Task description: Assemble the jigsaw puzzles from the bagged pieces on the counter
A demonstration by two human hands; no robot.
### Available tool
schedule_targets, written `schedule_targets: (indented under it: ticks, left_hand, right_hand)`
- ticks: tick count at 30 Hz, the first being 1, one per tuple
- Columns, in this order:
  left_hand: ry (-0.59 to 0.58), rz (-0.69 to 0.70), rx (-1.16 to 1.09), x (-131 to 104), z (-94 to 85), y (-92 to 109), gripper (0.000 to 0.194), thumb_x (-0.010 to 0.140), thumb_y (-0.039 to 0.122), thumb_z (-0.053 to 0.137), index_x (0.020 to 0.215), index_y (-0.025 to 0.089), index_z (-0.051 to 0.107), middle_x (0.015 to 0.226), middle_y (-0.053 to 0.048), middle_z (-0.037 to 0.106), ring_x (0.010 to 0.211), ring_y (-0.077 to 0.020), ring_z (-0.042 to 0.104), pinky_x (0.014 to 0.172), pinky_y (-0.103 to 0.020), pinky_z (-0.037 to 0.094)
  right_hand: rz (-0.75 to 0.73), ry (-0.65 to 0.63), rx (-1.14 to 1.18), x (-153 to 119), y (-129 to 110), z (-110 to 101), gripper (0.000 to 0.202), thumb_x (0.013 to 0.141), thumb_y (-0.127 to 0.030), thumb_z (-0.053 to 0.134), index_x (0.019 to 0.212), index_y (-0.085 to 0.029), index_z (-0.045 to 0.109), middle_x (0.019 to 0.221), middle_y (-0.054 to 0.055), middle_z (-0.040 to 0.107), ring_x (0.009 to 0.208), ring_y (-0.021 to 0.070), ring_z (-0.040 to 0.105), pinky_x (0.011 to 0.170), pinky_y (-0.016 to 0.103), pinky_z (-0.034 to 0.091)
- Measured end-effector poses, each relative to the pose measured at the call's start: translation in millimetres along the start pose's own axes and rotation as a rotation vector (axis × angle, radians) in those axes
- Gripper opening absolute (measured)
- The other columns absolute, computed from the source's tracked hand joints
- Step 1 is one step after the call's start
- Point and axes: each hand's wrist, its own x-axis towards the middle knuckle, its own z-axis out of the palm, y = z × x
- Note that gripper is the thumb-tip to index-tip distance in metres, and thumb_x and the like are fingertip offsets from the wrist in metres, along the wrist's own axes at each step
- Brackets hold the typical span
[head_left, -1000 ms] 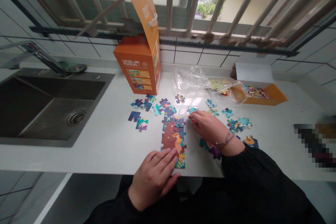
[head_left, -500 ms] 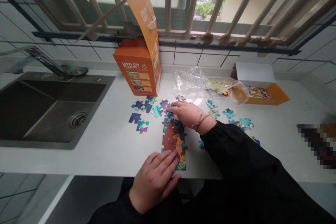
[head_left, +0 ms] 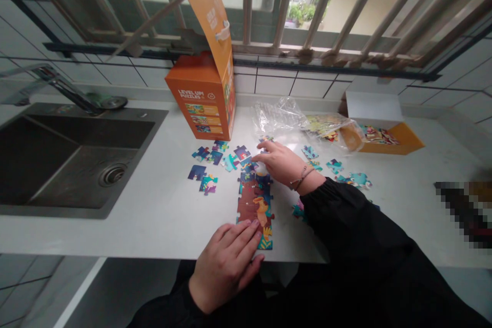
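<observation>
Puzzle strip (head_left: 249,201), left hand (head_left: 226,261) at its 7 o'clock, fingers (head_left: 246,242) flat, released, right hand (head_left: 282,164) at 1 o'clock, grip unclear

I'm in a kitchen: a metal sink (head_left: 84,164) and tap (head_left: 69,93) stand at my white counter (head_left: 165,215), beside tiled walls (head_left: 272,85).

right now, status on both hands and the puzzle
Left hand resting on joined puzzle. Right hand at puzzle's far end, by loose pieces, grip unclear. Right sleeve partly hides other pieces.
</observation>
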Motion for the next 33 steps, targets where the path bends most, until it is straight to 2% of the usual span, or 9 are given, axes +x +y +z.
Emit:
schedule_targets:
  ticks: [2, 6, 11, 14, 17, 22, 27, 33]
  left_hand:
    - [-0.005, 0.000, -0.002, 0, 0.3, 0, 0.036, 0.106, 0.027, 0.063, 0.138, 0.015, 0.073, 0.144, -0.008, 0.075, 0.125, -0.0274, 0.071, 0.103, -0.043, 0.052]
    - [0.001, 0.000, -0.005, -1, 1.3, 0, 0.037, 0.105, 0.027, 0.065, 0.139, 0.015, 0.073, 0.145, -0.009, 0.075, 0.126, -0.0271, 0.071, 0.102, -0.043, 0.053]
    - [-0.001, -0.008, -0.015, -1, 1.8, 0, 0.038, 0.105, 0.027, 0.065, 0.140, 0.016, 0.072, 0.144, -0.009, 0.075, 0.125, -0.0267, 0.072, 0.104, -0.042, 0.053]
    - [-0.005, -0.009, -0.023, -2, 2.1, 0, 0.038, 0.106, 0.028, 0.063, 0.141, 0.016, 0.072, 0.145, -0.009, 0.075, 0.126, -0.0272, 0.071, 0.105, -0.042, 0.052]
    - [-0.001, -0.010, -0.022, -2, 2.6, 0, 0.038, 0.106, 0.028, 0.063, 0.142, 0.016, 0.071, 0.145, -0.009, 0.074, 0.126, -0.0275, 0.072, 0.104, -0.043, 0.052]
    - [0.008, -0.008, -0.020, 0, 1.0, 1, 0.037, 0.106, 0.027, 0.063, 0.140, 0.015, 0.072, 0.144, -0.009, 0.075, 0.124, -0.0269, 0.072, 0.102, -0.042, 0.053]
    - [0.017, -0.012, -0.020, 0, 0.6, 1, 0.036, 0.106, 0.027, 0.063, 0.139, 0.015, 0.072, 0.145, -0.008, 0.075, 0.124, -0.0270, 0.072, 0.102, -0.044, 0.052]
    - [0.008, -0.020, -0.018, -3, 3.4, 1, 0.038, 0.106, 0.028, 0.064, 0.141, 0.016, 0.071, 0.146, -0.008, 0.074, 0.126, -0.0275, 0.072, 0.104, -0.044, 0.052]
  right_hand:
    - [-0.077, -0.043, 0.006, 2, -4, 3, 0.045, 0.103, -0.012, 0.060, 0.134, -0.039, 0.079, 0.145, 0.010, 0.064, 0.120, 0.0284, 0.064, 0.105, 0.044, 0.053]
    - [-0.025, -0.057, -0.040, 7, -8, 3, 0.039, 0.109, -0.021, 0.058, 0.136, -0.039, 0.078, 0.133, 0.010, 0.070, 0.115, 0.0278, 0.064, 0.100, 0.042, 0.053]
    - [0.039, -0.040, -0.007, -4, -15, -8, 0.023, 0.109, -0.026, 0.060, 0.122, -0.021, 0.078, 0.116, 0.013, 0.074, 0.110, 0.0265, 0.065, 0.099, 0.039, 0.052]
    - [0.029, -0.055, 0.120, -22, -21, -11, 0.024, 0.101, -0.035, 0.075, 0.118, -0.018, 0.074, 0.112, 0.011, 0.074, 0.106, 0.0257, 0.067, 0.095, 0.037, 0.053]
    - [-0.027, -0.072, 0.188, -36, -24, -9, 0.027, 0.095, -0.028, 0.082, 0.120, -0.021, 0.075, 0.114, 0.010, 0.073, 0.106, 0.0246, 0.068, 0.094, 0.036, 0.053]
    - [-0.070, -0.043, 0.196, -36, -23, -1, 0.020, 0.098, -0.016, 0.075, 0.115, -0.025, 0.082, 0.115, 0.008, 0.074, 0.102, 0.0213, 0.069, 0.094, 0.034, 0.052]
    - [-0.104, 0.001, 0.189, -37, -21, 10, 0.019, 0.103, -0.019, 0.071, 0.108, -0.028, 0.086, 0.114, 0.008, 0.075, 0.096, 0.0199, 0.068, 0.091, 0.033, 0.053]
    - [-0.144, 0.037, 0.190, -45, -20, 14, 0.022, 0.106, -0.023, 0.067, 0.109, -0.031, 0.087, 0.125, 0.010, 0.073, 0.100, 0.0207, 0.068, 0.094, 0.036, 0.054]
